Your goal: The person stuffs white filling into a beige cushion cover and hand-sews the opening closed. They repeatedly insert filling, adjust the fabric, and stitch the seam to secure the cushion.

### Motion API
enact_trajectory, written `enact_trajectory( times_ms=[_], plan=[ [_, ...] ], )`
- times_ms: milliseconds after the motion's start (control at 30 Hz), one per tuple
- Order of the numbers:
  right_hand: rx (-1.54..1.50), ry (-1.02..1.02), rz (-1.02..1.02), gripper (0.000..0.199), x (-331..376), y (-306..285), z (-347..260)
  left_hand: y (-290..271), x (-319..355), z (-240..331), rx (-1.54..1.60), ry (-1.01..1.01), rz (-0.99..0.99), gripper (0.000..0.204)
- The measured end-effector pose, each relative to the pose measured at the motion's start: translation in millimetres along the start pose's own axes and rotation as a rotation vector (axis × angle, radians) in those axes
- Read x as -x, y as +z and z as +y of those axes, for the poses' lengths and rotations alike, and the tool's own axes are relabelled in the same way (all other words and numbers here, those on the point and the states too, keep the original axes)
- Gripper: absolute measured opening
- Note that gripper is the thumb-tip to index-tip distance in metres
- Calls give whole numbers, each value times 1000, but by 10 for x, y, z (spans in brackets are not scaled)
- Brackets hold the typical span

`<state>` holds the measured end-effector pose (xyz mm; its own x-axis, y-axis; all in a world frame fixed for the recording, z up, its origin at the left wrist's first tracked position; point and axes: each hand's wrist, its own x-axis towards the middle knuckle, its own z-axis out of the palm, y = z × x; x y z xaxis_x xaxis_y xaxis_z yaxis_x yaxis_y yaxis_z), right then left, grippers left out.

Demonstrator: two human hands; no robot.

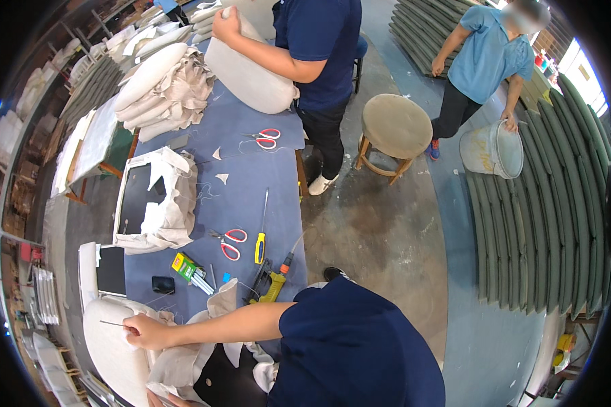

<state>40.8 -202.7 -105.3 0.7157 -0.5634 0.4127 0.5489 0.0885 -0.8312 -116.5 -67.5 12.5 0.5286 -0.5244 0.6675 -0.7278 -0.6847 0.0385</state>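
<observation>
My right hand [148, 332] reaches left across the table, closed on a thin metal rod [113, 323] whose other end is hidden in my fist. Below it lies a pale fabric-covered cushion [108, 349]. Nearer to me, a cream fabric cover [173, 366] is bunched around a dark panel [227, 380]. At the lower edge my left hand [164, 400] shows only in part, its fingers closed on the fabric cover. Just beyond my right arm rests a yellow-green air stapler [273, 287] with a hose. Red-handled scissors [231, 244] and a yellow-handled screwdriver [260, 248] lie farther up.
A half-covered panel [157, 200], more scissors [266, 138] and fabric scraps lie on the blue table [244, 176]. A green box [187, 268] holds pale sticks. Across the table's far end, a co-worker [319, 41] holds a cushion. At right are a stool [396, 125], another person carrying a bucket [492, 149], and stacked green pads [550, 217].
</observation>
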Motion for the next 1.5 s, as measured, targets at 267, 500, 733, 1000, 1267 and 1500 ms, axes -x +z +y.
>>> enact_trajectory(
  times_ms=[267, 500, 733, 1000, 1267, 1500],
  plan=[
    [5, -23, -69, 15, 116, 246, -51, -126, 199, -178, 41, -4, 57, 29],
    [9, 19, -132, 15, 197, 415, -159, -320, 319, -278, -32, -112, -49, 33],
    [18, -51, -77, 15, 270, 441, -247, -464, 365, -268, 199, -221, -115, 45],
    [4, -49, 86, 15, 306, 263, -296, -349, 523, -279, 244, -150, -24, 50],
    [81, -98, 147, 13, 290, 227, -138, -260, 582, -314, 322, -229, -79, 63],
    [33, -32, 88, 16, 184, 213, 18, -182, 662, -487, 330, -301, -79, 58]
  ],
)
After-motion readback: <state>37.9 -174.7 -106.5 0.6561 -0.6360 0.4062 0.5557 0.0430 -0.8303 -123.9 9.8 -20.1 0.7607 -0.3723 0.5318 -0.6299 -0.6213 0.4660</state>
